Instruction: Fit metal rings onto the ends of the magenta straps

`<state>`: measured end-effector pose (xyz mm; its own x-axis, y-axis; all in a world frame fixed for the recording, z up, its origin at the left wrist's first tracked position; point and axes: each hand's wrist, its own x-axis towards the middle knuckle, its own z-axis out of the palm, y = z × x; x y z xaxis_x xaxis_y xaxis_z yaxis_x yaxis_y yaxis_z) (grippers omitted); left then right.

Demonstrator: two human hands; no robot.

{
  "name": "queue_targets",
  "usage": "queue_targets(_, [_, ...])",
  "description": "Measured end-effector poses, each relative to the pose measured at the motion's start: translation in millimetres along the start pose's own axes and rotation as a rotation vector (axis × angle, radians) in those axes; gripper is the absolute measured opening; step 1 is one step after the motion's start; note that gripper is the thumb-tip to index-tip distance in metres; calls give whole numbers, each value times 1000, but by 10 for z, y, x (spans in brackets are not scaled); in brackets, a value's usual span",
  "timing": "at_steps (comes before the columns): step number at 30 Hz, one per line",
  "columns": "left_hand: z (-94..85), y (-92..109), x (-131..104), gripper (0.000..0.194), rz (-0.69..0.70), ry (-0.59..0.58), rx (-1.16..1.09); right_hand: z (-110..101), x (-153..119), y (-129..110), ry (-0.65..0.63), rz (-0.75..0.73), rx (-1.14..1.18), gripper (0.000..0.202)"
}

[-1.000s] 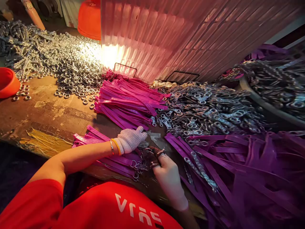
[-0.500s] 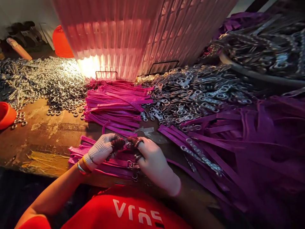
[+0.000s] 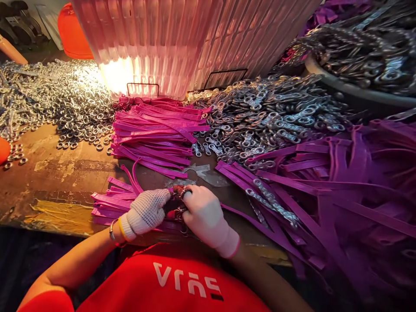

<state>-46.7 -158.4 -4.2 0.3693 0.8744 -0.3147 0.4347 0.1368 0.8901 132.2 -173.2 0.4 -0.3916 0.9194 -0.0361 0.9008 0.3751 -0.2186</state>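
My left hand [image 3: 146,210], in a white dotted work glove, is closed in a pinch close in front of my body. A magenta strap [image 3: 134,175] curls up from behind its fingers. Against it my right hand [image 3: 203,210], also gloved in white with dark fingertips, is closed. Small dark and metallic parts show between the fingertips; the hands hide what they are. Under and left of the hands lies a bundle of magenta straps [image 3: 108,203]. Another pile of straps [image 3: 156,134] rests just beyond them.
Metal rings [image 3: 84,115] heap up at the left, metal links [image 3: 266,117] at the right. A tub [image 3: 357,89] of metal parts stands far right above a mass of purple straps [image 3: 331,190]. Ribbed translucent panels [image 3: 152,47] rise at the back, beside an orange lamp shade [image 3: 74,32].
My left hand has turned, now showing the dotted back of its glove. The hands stay together. The curling strap has shifted up and left, and the view has tilted slightly down.
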Motion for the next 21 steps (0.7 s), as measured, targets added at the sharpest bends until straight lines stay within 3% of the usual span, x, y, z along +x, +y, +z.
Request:
queue_targets(2, [-11, -70, 10, 10, 72, -54, 75, 2, -9, -4, -31, 37, 33, 27])
queue_targets(4, [-26, -128, 14, 22, 123, -63, 139, -29, 6, -19, -119, 20, 47, 35])
queue_targets(8, [-13, -183, -11, 25, 133, -20, 173, -66, 63, -48, -301, 62, -5, 29])
queue_targets(15, [53, -238, -99, 23, 127, -30, 178, 161, 3, -24, -195, -121, -51, 20])
queue_targets(21, [-19, -235, -94, 24, 82, -91, 202, 85, -19, -84, -278, -165, -112, 20])
